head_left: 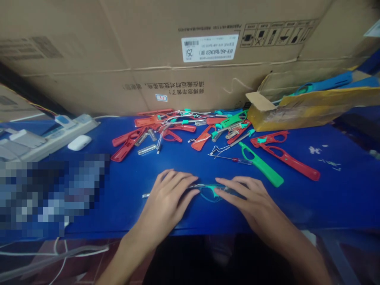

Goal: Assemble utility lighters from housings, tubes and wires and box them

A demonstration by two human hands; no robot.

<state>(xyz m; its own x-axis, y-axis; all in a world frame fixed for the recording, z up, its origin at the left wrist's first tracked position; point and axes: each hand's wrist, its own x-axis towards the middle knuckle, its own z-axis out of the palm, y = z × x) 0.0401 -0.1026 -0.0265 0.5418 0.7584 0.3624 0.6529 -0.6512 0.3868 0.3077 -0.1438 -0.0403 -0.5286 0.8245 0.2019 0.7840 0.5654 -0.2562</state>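
Observation:
A blue long-nosed lighter (210, 198), with a teal trigger (216, 192) and a thin white wire along its top, lies crosswise near the table's front edge. My left hand (166, 198) closes around its left part; a short metal tip (145, 195) pokes out beyond that hand. Fingers of my right hand (251, 194) press the handle end from above and below. Both palms hide much of the lighter. Beyond my right hand lie a green lighter shell (267, 168) and a thin screwdriver (242, 161).
Red lighter shells (127, 144), metal tubes and clear fuel tanks (147, 149) are heaped along the back. A carton (276, 114) at back right holds blue shells (329, 82). At left are a power strip (77, 124) and a white case (79, 143). A large cardboard box (118, 47) stands behind.

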